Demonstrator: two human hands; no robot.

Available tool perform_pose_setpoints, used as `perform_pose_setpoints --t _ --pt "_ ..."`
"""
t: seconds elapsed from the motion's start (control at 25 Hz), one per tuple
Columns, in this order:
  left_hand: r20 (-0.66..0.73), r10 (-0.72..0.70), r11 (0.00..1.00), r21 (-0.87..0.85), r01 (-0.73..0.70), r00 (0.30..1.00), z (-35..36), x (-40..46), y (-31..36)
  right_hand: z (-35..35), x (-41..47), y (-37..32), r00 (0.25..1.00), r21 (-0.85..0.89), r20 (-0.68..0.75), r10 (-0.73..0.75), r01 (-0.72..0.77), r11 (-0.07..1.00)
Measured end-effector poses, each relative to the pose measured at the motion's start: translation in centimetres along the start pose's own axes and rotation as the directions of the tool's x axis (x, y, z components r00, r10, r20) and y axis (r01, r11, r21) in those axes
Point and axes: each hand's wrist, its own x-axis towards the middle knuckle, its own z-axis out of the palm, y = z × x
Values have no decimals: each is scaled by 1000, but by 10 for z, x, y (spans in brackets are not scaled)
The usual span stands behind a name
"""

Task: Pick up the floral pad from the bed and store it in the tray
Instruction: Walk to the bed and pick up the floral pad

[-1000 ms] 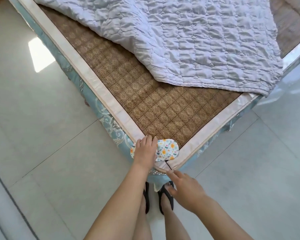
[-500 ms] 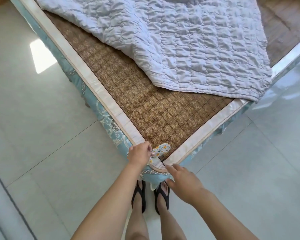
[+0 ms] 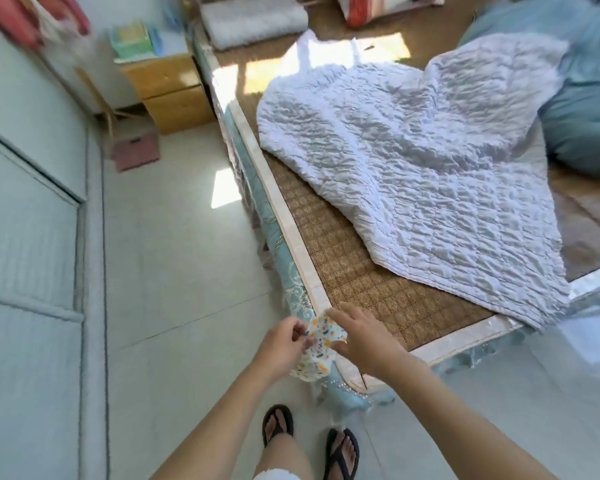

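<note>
The pad (image 3: 321, 344), white with small coloured flowers, is off the mat (image 3: 357, 268) and held in front of the near corner of the bed (image 3: 347, 396), between the two hands. The left hand (image 3: 283, 344) pinches its left edge, fingers curled shut on the cloth. The right hand (image 3: 364, 336) touches the pad's upper right side; its thumb sits against the cloth and its fingers stretch out over the top, so the grip seems to be closing on the pad, though the blur makes it hard to be sure. The lower part of the pad hangs down loose, just in front of the bed's blue skirt.

A crumpled white quilt (image 3: 426, 188) lies spread over the mat, well apart from the hands, with a blue blanket (image 3: 589, 109) bunched at the far right. A folded white towel (image 3: 253, 19) lies at the head of the bed. Beside that end stands a wooden nightstand (image 3: 168, 91) with a green tray (image 3: 132, 41) on top, far from the pad. The person's feet in black flip-flops (image 3: 342, 452) stand on the pale tiled floor (image 3: 174, 271) just below the bed corner.
</note>
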Motion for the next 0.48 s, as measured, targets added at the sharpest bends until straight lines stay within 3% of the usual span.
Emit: perform_pose_setpoints --t 0.12,0.24,0.48 --pt "-105 -17 987 -163 0 994 -45 -22 -1 -29 10 -43 995 27 26 -91 91 996" --pt "-145 -2 961 -276 -38 989 -96 -32 -8 -54 33 -89 987 160 43 -153 144 977" --pt "-138 8 934 -354 -57 990 -191 -18 -49 -76 116 -175 980 292 141 -142 96 952"
